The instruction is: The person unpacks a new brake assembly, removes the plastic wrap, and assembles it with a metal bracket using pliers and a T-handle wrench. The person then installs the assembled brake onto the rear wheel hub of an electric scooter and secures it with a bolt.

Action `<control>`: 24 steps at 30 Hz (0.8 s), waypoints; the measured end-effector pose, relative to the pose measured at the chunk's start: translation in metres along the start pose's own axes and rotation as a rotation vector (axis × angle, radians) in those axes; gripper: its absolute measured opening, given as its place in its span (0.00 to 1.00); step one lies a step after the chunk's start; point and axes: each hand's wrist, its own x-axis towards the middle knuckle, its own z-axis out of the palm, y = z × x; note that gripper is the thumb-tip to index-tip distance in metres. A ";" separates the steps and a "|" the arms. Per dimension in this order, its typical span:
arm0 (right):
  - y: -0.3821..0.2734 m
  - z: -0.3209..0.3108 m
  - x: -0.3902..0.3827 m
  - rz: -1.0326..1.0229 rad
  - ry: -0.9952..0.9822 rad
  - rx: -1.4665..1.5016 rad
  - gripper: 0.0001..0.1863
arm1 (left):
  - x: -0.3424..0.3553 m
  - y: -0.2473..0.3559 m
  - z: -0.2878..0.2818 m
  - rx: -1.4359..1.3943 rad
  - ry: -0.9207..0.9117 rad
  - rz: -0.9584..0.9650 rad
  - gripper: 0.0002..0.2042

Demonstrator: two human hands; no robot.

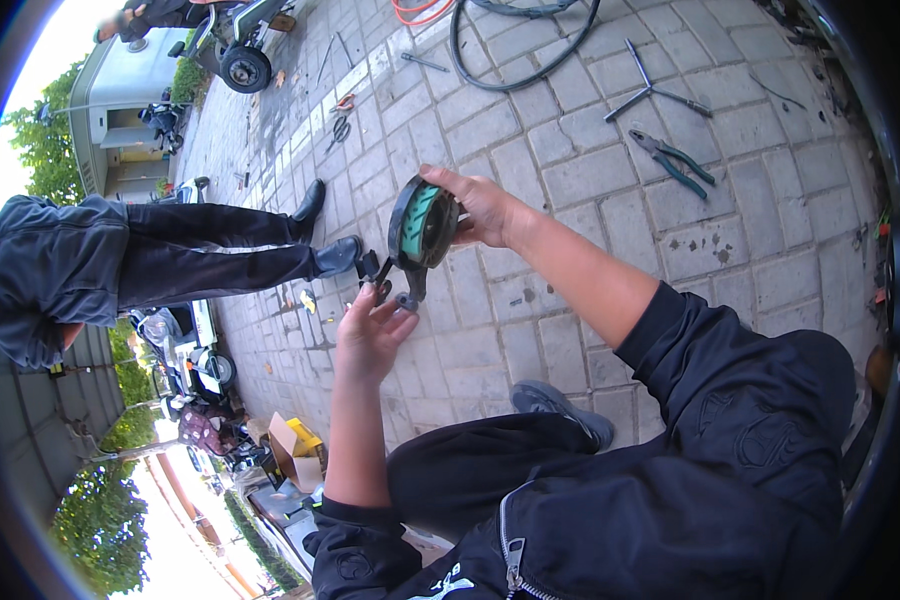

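Note:
In front of me I hold up a round black drum brake [423, 225] with a green grooved lining inside its rim. My right hand [482, 208] grips its right side, thumb on the top edge, the other fingers partly hidden behind it. Below the drum, a black arm and small lever stick out. My left hand [367, 335] pinches the lever end between thumb and forefinger, its other fingers loosely bent.
Grey paving holds pliers [670, 160], a three-armed wrench [648, 90], scissors [341, 127] and a black hose [457, 50]. A standing person's boot [338, 257] is just left of the brake. Beyond stand a wheeled vehicle [245, 68] and a cardboard box [292, 452].

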 end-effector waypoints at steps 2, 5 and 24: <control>-0.002 -0.001 0.000 0.030 0.036 0.042 0.33 | 0.000 0.001 0.000 0.077 -0.012 0.060 0.23; -0.002 0.000 0.001 0.037 0.053 0.047 0.33 | 0.002 0.000 -0.001 0.099 0.008 0.090 0.24; 0.010 0.003 0.005 -0.020 0.049 -0.017 0.32 | 0.004 -0.001 -0.009 0.005 -0.121 -0.068 0.27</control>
